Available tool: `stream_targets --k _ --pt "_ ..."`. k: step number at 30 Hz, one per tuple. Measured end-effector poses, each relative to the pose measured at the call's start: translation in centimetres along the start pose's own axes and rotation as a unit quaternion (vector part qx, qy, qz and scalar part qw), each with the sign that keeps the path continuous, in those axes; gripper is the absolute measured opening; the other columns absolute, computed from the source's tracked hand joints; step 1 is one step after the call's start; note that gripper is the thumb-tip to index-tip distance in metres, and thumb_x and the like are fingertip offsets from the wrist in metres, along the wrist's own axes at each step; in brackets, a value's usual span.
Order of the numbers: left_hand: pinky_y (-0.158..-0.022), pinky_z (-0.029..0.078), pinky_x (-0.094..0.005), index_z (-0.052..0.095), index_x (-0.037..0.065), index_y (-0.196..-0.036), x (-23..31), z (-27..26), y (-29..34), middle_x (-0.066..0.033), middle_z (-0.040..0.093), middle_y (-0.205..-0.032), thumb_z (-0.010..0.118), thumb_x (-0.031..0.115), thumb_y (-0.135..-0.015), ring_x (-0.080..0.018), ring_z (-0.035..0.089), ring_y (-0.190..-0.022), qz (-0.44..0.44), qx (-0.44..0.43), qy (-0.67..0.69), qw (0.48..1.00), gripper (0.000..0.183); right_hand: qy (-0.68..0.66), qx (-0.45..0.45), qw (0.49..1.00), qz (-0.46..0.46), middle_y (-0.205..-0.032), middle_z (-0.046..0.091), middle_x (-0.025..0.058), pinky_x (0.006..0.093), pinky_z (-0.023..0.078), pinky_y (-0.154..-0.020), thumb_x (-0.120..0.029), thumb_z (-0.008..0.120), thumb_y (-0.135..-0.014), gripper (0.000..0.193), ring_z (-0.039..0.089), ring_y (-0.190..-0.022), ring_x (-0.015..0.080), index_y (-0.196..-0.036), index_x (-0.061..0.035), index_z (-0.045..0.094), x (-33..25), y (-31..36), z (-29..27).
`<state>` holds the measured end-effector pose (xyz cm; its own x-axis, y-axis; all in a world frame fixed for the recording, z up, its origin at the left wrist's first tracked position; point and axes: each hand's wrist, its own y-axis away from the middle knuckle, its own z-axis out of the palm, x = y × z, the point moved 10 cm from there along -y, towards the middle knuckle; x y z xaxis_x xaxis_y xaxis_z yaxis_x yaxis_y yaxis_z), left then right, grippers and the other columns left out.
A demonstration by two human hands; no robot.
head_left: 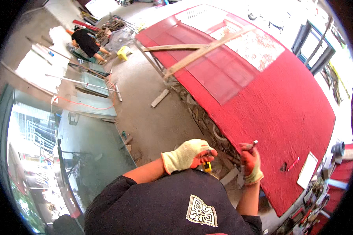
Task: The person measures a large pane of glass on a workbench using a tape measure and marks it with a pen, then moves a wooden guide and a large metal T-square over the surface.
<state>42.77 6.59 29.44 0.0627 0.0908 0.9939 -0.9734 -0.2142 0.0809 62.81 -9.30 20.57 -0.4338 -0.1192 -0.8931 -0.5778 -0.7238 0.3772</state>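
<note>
My left hand (190,156), in a pale knit glove with red-orange palm and fingers, is bent in front of my dark shirt with its fingers curled. A yellow-and-black tape measure (207,167) shows right beneath those fingers and seems held by them; the grip is partly hidden. At the near left edge of the red-covered table (270,117), my right hand (252,162), gloved alike, is closed around a short dark tool (253,144) with a shiny metal end. Its exact kind is too small to tell. Farther away, a glass pane (223,76) lies on the table.
A long wooden T-square (208,53) crosses the pane. A red pen (293,163) and a white board (307,170) lie near the table's right edge. Large glass sheets (94,145) lean at left. A person (86,41) bends near a yellow stool (124,53). A block (159,98) lies on the floor.
</note>
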Motion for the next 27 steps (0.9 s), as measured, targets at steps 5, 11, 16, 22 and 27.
stream_targets --k 5,11,16,22,27 --pt "-0.078 0.058 -0.0399 0.071 0.007 -0.106 6.6 -8.7 3.7 -0.0114 0.072 -0.099 0.083 0.009 -0.089 -0.0283 0.072 -0.09 0.213 0.083 -0.359 0.905 0.021 0.081 -0.256 0.961 0.064 -0.131 0.07 0.0078 0.0345 0.051 -0.105 -0.015 0.069 -0.103 0.038 0.064 -0.119 0.0167 -0.137 0.0016 0.064 -0.7 -0.6 23.6" --pt "-0.101 0.056 -0.0379 0.066 0.001 -0.11 0.9 -21.3 9.0 -0.015 0.073 -0.116 0.06 0.018 -0.109 -0.026 0.071 -0.109 -0.004 0.14 0.555 0.82 0.019 0.022 -0.384 0.923 0.028 -0.133 0.068 0.0069 0.0347 0.051 -0.106 -0.035 0.079 -0.098 0.063 0.064 -0.121 0.0169 -0.145 0.0008 0.058 1.9 -3.1 38.8" --pt "-0.106 0.054 -0.0398 0.064 -0.002 -0.115 2.0 -30.9 11.8 -0.0166 0.071 -0.122 0.056 0.023 -0.111 -0.0263 0.07 -0.115 0.089 0.21 0.523 0.821 0.026 0.088 -0.396 0.909 0.096 -0.113 0.071 0.0042 0.0318 0.055 -0.088 -0.031 0.068 -0.101 0.042 0.067 -0.098 0.0136 -0.133 -0.004 0.062 3.9 -6.1 47.9" --pt "-0.111 0.051 -0.045 0.065 0.001 -0.118 2.3 -38.3 12.1 -0.0156 0.07 -0.128 0.057 0.024 -0.111 -0.0291 0.067 -0.12 0.133 0.278 0.53 0.79 0.026 0.048 -0.32 0.946 0.03 -0.103 0.068 -0.0019 0.024 0.047 -0.07 -0.031 0.064 -0.104 0.035 0.06 -0.083 0.0067 -0.129 -0.007 0.061 2.3 -11.9 54.7" --pt "-0.11 0.051 -0.0448 0.067 0.002 -0.118 2.6 -44.4 10.1 -0.014 0.07 -0.13 0.058 0.029 -0.11 -0.0303 0.067 -0.117 0.116 0.333 0.467 0.811 0.03 0.036 -0.426 0.897 0.11 -0.107 0.068 -0.0032 0.0261 0.048 -0.079 -0.035 0.075 -0.1 0.038 0.059 -0.089 0.0075 -0.125 -0.0068 0.067 2.4 -18.5 58.0"
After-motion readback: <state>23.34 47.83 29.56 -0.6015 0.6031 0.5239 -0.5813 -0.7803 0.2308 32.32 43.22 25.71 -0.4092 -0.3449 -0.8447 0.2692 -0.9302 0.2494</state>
